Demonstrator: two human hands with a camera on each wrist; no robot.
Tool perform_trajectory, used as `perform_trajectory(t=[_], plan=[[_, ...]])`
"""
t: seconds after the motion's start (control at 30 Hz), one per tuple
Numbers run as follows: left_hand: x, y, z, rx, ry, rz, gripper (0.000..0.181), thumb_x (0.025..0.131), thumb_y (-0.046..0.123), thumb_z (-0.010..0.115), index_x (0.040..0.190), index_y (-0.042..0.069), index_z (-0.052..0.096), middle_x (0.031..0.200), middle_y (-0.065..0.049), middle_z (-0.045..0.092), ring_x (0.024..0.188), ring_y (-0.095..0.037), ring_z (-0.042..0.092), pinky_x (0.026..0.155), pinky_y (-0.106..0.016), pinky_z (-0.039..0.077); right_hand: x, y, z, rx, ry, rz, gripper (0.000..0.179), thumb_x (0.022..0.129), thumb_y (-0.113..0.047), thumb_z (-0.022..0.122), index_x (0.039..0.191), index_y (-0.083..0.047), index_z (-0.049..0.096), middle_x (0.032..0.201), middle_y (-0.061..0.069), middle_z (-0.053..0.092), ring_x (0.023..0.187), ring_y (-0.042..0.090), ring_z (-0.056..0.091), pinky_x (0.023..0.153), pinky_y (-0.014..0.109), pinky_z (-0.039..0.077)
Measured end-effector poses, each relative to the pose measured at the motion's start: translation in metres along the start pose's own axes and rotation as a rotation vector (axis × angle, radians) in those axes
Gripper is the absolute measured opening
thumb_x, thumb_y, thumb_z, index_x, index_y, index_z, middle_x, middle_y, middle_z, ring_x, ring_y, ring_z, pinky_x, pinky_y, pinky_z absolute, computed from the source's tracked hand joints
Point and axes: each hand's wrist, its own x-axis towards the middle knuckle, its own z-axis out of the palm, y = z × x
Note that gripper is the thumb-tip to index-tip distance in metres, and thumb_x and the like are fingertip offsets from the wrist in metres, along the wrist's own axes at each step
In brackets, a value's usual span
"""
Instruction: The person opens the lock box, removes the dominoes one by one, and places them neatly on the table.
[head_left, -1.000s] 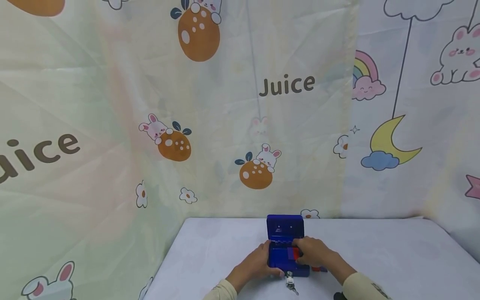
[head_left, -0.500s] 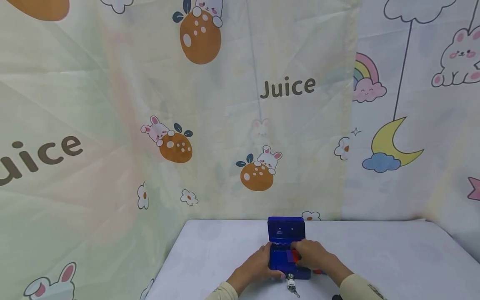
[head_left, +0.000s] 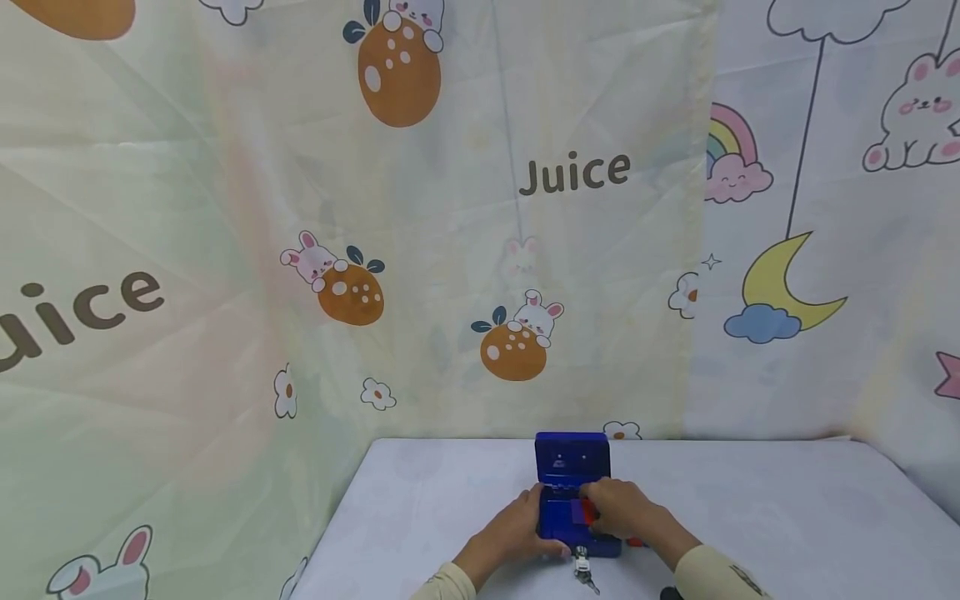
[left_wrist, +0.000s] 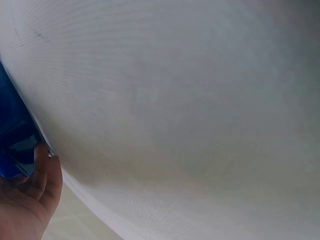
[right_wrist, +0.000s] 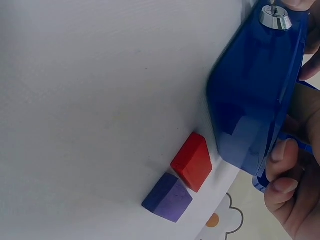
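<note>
A blue metal cash box (head_left: 606,547) stands on the table with its lid (head_left: 572,460) raised. My left hand (head_left: 517,529) grips its left side, thumb at the front; the left wrist view shows fingers (left_wrist: 41,160) against the box wall. Inside the box, my right hand (head_left: 618,504) pinches a red block (head_left: 588,512) beside a purple block (head_left: 577,511). Some right fingers are hidden. Keys (head_left: 582,567) hang from the front lock. In the right wrist view, another red block (right_wrist: 194,162) and another purple block (right_wrist: 169,197) lie beside the box.
The white table (head_left: 780,517) extends on both sides of the box, its far edge close behind the raised lid. Printed cloth (head_left: 420,333) hangs around the table. Part of a small black object (head_left: 670,593) shows at the bottom edge under my right sleeve.
My right hand has shifted slightly left inside the box, and the red and purple blocks have moved with it. The left hand keeps its hold on the cash box.
</note>
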Motion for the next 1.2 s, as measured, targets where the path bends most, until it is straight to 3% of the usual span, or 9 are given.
perform_trajectory(t=[0.33, 1.2], plan=[[-0.002, 0.001, -0.001, 0.013, 0.003, -0.015, 0.110, 0.061, 0.069, 0.072, 0.145, 0.014, 0.028, 0.129, -0.008, 0.053, 0.110, -0.019, 0.056, 0.095, -0.041, 0.047, 0.002, -0.005, -0.001, -0.054, 0.021, -0.031, 0.038, 0.068, -0.023, 0.085, 0.098, -0.008, 0.068, 0.077, -0.001, 0.064, 0.067, 0.014, 0.055, 0.069, 0.038, 0.054], [-0.003, 0.005, -0.004, 0.071, 0.009, -0.007, 0.110, 0.064, 0.069, 0.071, 0.146, 0.011, 0.027, 0.129, -0.010, 0.052, 0.112, -0.019, 0.056, 0.096, -0.038, 0.046, 0.011, -0.013, 0.003, -0.002, 0.002, -0.062, 0.030, 0.071, -0.028, 0.083, 0.089, -0.011, 0.066, 0.071, -0.006, 0.058, 0.064, 0.010, 0.049, 0.064, 0.034, 0.050]])
